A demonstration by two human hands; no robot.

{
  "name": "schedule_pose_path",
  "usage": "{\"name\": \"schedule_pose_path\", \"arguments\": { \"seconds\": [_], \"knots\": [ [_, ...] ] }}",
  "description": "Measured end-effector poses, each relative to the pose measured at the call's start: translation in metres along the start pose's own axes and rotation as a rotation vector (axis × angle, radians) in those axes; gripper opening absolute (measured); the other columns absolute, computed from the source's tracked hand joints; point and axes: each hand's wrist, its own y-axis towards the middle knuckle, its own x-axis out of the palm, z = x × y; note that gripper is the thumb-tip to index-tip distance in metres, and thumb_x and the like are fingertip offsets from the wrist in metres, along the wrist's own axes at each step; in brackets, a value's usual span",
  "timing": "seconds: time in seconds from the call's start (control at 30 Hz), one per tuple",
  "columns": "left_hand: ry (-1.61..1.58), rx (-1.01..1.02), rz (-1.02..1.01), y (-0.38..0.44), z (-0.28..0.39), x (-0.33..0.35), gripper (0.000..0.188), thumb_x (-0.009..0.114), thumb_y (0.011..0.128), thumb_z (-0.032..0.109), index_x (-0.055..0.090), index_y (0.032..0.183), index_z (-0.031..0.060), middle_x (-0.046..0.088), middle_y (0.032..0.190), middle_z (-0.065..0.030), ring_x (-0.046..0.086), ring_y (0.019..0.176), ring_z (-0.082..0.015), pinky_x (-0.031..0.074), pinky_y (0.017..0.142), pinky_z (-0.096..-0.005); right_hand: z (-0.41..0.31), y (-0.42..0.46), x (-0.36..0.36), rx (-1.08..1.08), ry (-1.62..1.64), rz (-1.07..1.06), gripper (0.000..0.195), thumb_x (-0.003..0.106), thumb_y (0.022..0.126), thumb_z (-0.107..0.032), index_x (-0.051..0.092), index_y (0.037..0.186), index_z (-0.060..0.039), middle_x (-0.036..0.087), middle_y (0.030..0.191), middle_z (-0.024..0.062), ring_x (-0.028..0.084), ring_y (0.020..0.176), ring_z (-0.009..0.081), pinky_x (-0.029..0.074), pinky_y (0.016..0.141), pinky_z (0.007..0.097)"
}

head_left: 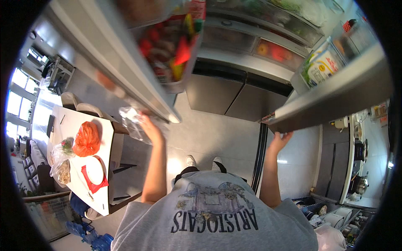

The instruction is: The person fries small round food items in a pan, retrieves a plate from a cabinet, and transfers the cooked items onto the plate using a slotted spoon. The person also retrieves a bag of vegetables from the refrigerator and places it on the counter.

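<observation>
In front of me both upper doors of a refrigerator stand apart. My left hand (pixel 150 127) is at the outer side of the left refrigerator door (pixel 125 59), with a clear plastic bag (pixel 135 125) held at its fingers. My right hand (pixel 279 141) touches the lower edge of the right refrigerator door (pixel 329 103), fingers at its outer side. Packed items fill the left door's bin (pixel 176 83), blurred. A white and green package (pixel 322 67) sits in the right door's bin. Between the doors are clear drawers (pixel 279 53), one with red and orange things inside.
Steel lower refrigerator doors (pixel 216 91) are closed. At left, a white table (pixel 105 131) bears an orange plastic bag (pixel 87 139), clear bags and a white plate (pixel 95 170). At right are a counter with pans (pixel 360 185) and a pulled-out dish rack (pixel 336 219). Blue water bottles (pixel 102 241) stand lower left.
</observation>
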Motion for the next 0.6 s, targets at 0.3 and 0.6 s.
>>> {"name": "schedule_pose_path", "arguments": {
  "seconds": [0.3, 0.6],
  "knots": [
    [-0.978, -0.61, -0.764, -0.082, 0.12, 0.012, 0.071, 0.047, 0.098, 0.06, 0.024, 0.157, 0.0274, 0.046, 0.149, -0.0163, 0.047, 0.133, -0.0389, 0.041, 0.107, -0.0568, -0.109, -0.122, 0.095, 0.058, 0.14, -0.494, 0.047, 0.052, 0.089, 0.007, 0.05, 0.136, -0.0013, 0.051, 0.134, 0.0111, 0.051, 0.121, 0.0201, 0.043, 0.1, 0.0316],
    [-1.126, -0.502, -0.703, -0.08, 0.155, -0.043, 0.06, 0.046, 0.104, 0.042, 0.031, 0.152, 0.0097, 0.046, 0.146, -0.0246, 0.049, 0.132, -0.0398, 0.043, 0.108, -0.0525, -0.259, -0.166, 0.144, -0.793, 0.474, -0.757, 0.034, 0.055, 0.098, -0.024, 0.059, 0.119, 0.0021, 0.05, 0.135, 0.0228, 0.048, 0.127, 0.0337, 0.042, 0.105, 0.0413]
  ]
}}
